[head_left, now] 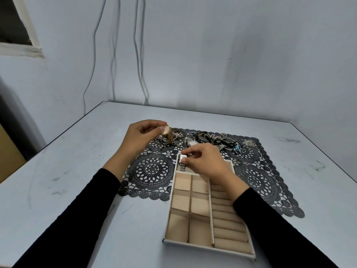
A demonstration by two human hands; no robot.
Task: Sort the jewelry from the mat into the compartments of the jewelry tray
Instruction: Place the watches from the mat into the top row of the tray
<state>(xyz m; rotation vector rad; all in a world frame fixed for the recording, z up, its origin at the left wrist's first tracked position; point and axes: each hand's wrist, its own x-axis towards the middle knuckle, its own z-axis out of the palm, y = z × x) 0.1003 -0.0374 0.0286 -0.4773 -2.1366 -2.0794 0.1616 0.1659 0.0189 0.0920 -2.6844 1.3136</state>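
Observation:
A beige jewelry tray (211, 246) with square compartments and ring rolls lies on a black lace mat (152, 171). My left hand (139, 138) pinches a gold watch (168, 133) above the mat's far left corner. My right hand (206, 161) pinches a silver watch (182, 161) over the tray's long far compartment, its band hanging down into it. A pile of tangled jewelry (214, 140) stretches along the far edge of the mat, with another small silver watch (192, 143) in it.
The mat and tray rest on a pale grey table (67, 180) set against a blue-grey wall. Cables (135, 45) hang down the wall behind the table. The table's left edge runs diagonally near my left sleeve.

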